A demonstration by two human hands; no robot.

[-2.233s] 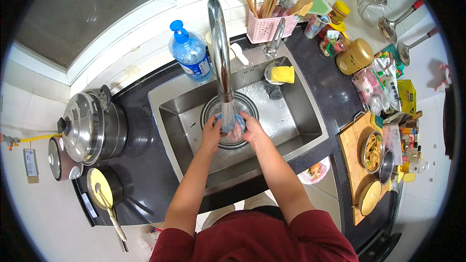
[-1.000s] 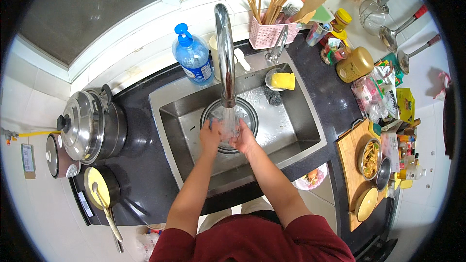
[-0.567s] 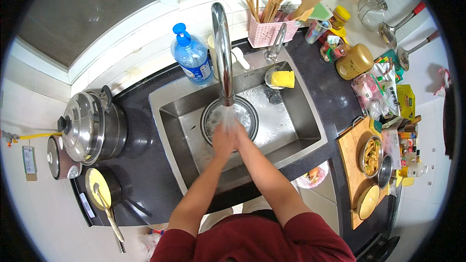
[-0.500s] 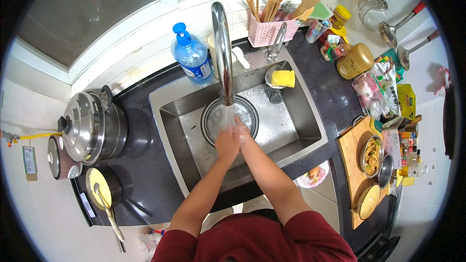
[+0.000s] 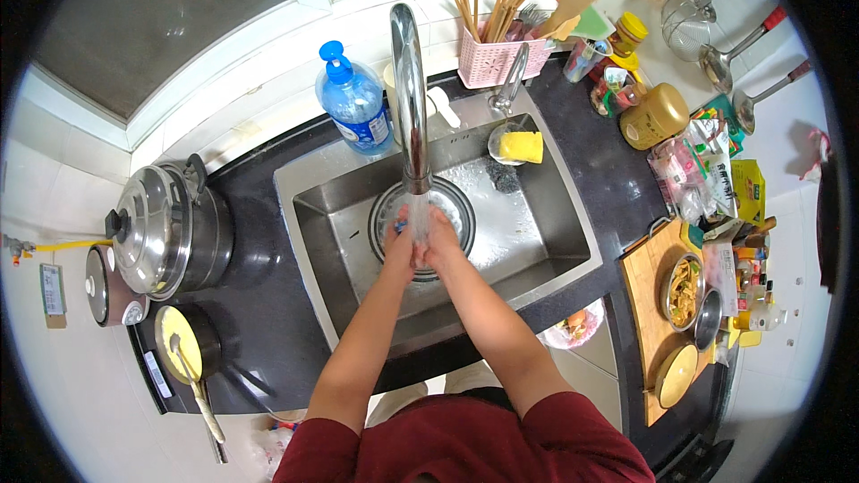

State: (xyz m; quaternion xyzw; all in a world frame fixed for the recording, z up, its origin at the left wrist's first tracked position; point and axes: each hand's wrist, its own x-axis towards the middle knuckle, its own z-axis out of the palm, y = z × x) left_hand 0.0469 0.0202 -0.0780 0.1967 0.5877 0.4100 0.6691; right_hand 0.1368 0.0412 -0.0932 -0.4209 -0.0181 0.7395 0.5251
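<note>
Water streams from the chrome faucet (image 5: 410,89) over both my hands inside the steel sink (image 5: 555,224). My left hand (image 5: 399,240) is left of the stream, its fingers apart and slightly curled. A small blue spot shows at its fingers; I cannot make out what it is. My right hand (image 5: 437,240) is cupped at the right of the stream, holding nothing I can see. The two hands nearly touch at the heels. Below them sits a round dark-rimmed vessel (image 5: 464,206), partly hidden by the hands and water.
A yellow sponge (image 5: 522,147) rests on a small dish at the sink's far right, beside a dark scrubber (image 5: 505,179). Behind stand a blue pump bottle (image 5: 355,107) and a pink utensil basket (image 5: 501,63). Left are a steamer pot (image 5: 210,237) and saucepan (image 5: 210,344); right, a cutting board (image 5: 640,286).
My hands were pressed together under the stream, the left over the right. Now they have parted to either side of the water, and the fingers have opened.
</note>
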